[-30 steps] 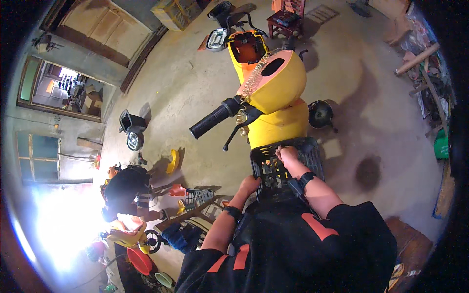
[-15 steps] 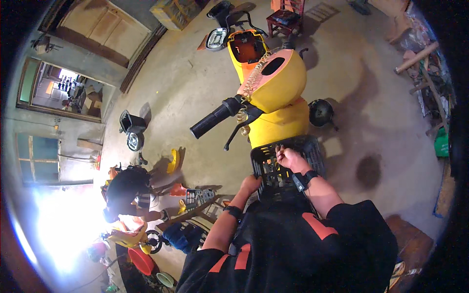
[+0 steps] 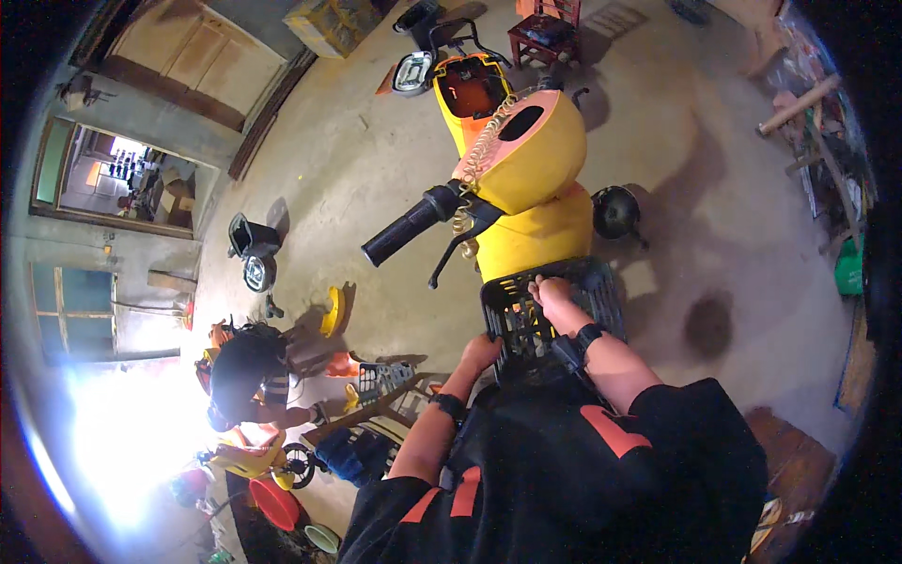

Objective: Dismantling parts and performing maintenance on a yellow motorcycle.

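Note:
In front of me is a black plastic basket (image 3: 601,299) with slatted sides, at the front of a yellow scooter (image 3: 536,230). My left hand (image 3: 483,352) is closed around the basket's left rim. My right hand (image 3: 552,290) is over the basket by its far rim, with fingers curled together; whether something small is in them is hidden. Yellowish parts show dimly through the slats. Beyond the basket are the scooter's rounded yellow front cover (image 3: 550,174), a black handlebar grip (image 3: 409,230) and a pale coiled cable (image 3: 481,155).
A round black pan-like part (image 3: 615,213) lies right of the scooter. Left of me a person in dark clothes (image 3: 246,376) bends beside another yellow scooter (image 3: 246,459). A grey crate (image 3: 383,381), a yellow curved part (image 3: 333,312) and a black bin (image 3: 252,233) are on the floor. A chair (image 3: 545,33) stands far off.
My right hand has shifted slightly toward the basket's far rim and its wrist has turned a little. My left hand keeps its grip. The view has shifted slightly.

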Action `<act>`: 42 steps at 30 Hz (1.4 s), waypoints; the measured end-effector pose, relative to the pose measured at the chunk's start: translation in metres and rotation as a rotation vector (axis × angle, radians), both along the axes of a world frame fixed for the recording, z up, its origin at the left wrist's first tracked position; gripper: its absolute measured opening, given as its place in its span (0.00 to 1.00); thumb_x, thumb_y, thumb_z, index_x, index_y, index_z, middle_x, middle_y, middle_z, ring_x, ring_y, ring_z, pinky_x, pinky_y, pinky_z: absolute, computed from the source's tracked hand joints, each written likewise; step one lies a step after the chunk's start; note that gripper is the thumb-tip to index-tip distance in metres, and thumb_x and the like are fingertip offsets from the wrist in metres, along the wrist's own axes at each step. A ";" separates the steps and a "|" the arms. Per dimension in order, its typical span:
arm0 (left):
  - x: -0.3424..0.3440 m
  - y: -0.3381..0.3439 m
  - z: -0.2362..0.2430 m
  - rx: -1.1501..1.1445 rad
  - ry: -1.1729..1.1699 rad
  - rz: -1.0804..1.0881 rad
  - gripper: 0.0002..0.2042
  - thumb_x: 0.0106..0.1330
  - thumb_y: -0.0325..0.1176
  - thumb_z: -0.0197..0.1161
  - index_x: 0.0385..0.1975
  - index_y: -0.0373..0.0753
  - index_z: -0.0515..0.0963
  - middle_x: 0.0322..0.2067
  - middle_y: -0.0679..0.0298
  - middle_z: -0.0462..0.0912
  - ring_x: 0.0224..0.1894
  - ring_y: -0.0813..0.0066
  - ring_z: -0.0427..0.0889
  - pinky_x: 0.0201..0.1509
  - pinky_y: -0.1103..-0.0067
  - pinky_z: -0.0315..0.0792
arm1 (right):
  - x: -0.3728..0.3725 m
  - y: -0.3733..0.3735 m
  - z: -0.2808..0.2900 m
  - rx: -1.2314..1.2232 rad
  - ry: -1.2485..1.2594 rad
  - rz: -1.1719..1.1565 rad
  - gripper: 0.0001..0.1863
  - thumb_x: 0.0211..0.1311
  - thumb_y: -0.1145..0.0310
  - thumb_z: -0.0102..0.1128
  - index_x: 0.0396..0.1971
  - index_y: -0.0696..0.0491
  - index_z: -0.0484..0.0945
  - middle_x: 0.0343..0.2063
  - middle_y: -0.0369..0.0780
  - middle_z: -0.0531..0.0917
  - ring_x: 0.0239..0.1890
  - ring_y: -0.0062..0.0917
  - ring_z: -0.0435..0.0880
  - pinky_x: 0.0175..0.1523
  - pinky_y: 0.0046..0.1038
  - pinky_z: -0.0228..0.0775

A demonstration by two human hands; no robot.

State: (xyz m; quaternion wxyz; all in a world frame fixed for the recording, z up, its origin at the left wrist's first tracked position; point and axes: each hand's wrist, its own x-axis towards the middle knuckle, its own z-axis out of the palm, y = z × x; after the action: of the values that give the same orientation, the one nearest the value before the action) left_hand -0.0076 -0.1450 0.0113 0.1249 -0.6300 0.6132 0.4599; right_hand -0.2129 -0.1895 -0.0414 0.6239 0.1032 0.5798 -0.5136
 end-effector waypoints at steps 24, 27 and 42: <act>-0.007 -0.001 -0.008 -0.014 0.041 0.034 0.24 0.57 0.49 0.47 0.32 0.29 0.76 0.33 0.41 0.77 0.41 0.46 0.76 0.47 0.62 0.67 | -0.027 0.012 -0.043 -0.127 -0.466 -0.005 0.04 0.61 0.72 0.44 0.29 0.54 0.69 0.23 0.38 0.76 0.19 0.20 0.72 0.22 0.19 0.64; 0.001 0.000 0.009 -0.006 -0.012 0.014 0.25 0.57 0.50 0.47 0.32 0.29 0.76 0.32 0.42 0.77 0.41 0.46 0.76 0.47 0.63 0.67 | -0.005 0.008 0.018 -0.104 0.270 0.449 0.10 0.62 0.66 0.45 0.26 0.55 0.71 0.20 0.35 0.77 0.19 0.18 0.75 0.22 0.19 0.65; 0.004 0.001 -0.015 -0.014 0.006 0.006 0.26 0.57 0.50 0.47 0.32 0.27 0.76 0.31 0.40 0.77 0.39 0.46 0.77 0.46 0.64 0.68 | -0.020 0.004 -0.031 -0.054 -0.541 0.010 0.05 0.60 0.67 0.49 0.28 0.51 0.72 0.21 0.36 0.74 0.11 0.17 0.62 0.13 0.17 0.49</act>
State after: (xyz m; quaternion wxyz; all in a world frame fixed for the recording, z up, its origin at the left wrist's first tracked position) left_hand -0.0035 -0.1437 -0.0033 0.1175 -0.6313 0.6148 0.4579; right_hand -0.2334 -0.1852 -0.0719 0.7611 0.2171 0.3788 -0.4797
